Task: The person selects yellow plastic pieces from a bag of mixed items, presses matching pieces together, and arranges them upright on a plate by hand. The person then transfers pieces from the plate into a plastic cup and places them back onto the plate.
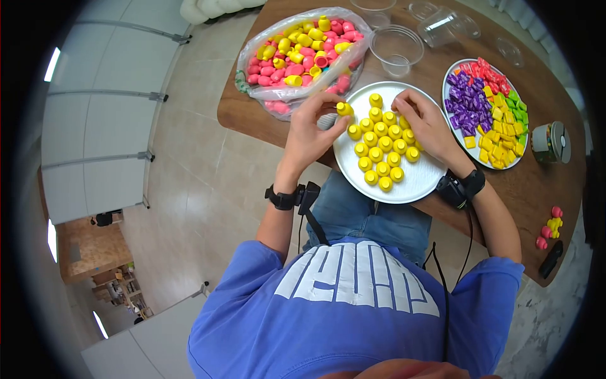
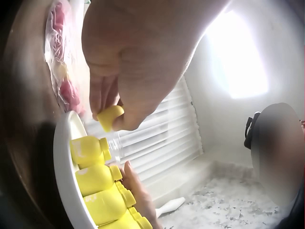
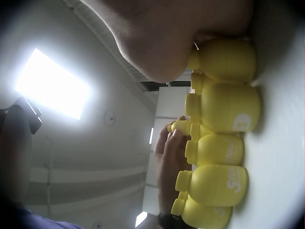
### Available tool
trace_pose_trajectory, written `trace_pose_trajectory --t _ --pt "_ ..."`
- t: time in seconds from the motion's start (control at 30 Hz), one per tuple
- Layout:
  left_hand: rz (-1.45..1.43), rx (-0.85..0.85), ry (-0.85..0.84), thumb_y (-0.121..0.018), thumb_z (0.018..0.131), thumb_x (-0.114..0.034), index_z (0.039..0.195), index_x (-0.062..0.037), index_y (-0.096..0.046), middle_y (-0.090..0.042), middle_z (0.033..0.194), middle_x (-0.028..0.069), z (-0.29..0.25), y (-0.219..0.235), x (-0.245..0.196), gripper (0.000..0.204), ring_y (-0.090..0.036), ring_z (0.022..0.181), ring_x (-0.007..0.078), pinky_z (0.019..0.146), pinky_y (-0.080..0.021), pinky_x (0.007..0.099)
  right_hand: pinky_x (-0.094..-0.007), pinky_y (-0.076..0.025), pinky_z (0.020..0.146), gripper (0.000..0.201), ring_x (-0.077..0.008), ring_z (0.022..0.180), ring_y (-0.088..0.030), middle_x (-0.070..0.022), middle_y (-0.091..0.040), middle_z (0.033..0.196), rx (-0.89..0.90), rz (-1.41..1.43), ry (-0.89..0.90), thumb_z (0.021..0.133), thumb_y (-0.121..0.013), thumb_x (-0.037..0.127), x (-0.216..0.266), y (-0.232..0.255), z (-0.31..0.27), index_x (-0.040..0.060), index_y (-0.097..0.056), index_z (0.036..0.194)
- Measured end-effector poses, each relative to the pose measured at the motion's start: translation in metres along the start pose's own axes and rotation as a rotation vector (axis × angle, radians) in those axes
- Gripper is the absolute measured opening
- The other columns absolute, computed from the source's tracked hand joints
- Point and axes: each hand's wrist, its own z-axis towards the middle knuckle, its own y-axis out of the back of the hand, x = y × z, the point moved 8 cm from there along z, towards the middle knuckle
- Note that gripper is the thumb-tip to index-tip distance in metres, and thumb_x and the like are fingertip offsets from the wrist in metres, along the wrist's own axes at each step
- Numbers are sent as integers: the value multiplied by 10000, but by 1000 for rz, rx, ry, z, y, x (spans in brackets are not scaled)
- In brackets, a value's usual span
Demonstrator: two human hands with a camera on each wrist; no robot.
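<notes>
Between thumb and fingers my left hand (image 1: 314,123) pinches a small yellow bottle (image 1: 344,108), held over the left rim of a round white plate (image 1: 353,180). Several matching yellow bottles (image 1: 376,154) stand upright and close together on this plate. My right hand (image 1: 424,123) is at the plate's upper right, its fingers bent beside the outer bottles. In the right wrist view, that hand comes right up to the nearest bottle (image 3: 228,59); its fingertips are hidden, so I cannot tell whether it grips one.
A clear plastic bag (image 1: 303,54) of pink and yellow pieces lies behind the left hand. Clear plastic cups (image 1: 396,47) stand at the back. On the right are a plate (image 1: 449,114) of colourful wrapped pieces, a lidded jar (image 1: 551,142) and small pink and yellow pieces (image 1: 550,228).
</notes>
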Motion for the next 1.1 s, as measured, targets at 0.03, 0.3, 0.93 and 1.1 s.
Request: trace_pose_trajectory --t 0.03,0.3,0.93,1.1 --pt "-1 5 -1 -793 863 -25 1112 24 -664 -723 1019 98 3 0 -1 285 -720 978 174 903 -579 302 -304 -479 803 317 -131 847 -581 -73 -659 917 2 -6 13 1065 -581 322 3 0 1 6 -616 1060" --pt "231 179 -3 -792 874 -81 1120 -44 -725 -745 1062 54 16 -22 -9 258 -659 909 161 892 -538 316 -309 -484 769 323 -129 838 -584 -77 -675 923 15 4 -2 1060 -590 327 7 1 -1 5 -621 1055" --pt "621 -301 91 -769 894 -113 1067 26 -746 -775 955 139 89 130 66 223 -740 803 195 742 -591 324 -321 -483 809 293 -163 863 -613 -102 -679 930 1 9 -1 1056 -595 294 8 -1 -1 1 -617 1060" --pt "626 -267 125 -771 870 -113 989 16 -760 -767 919 169 98 123 86 175 -750 771 259 729 -595 381 -343 -497 829 317 -178 880 -633 -125 -695 949 4 -8 0 1053 -600 301 8 1 -2 -15 -628 1052"
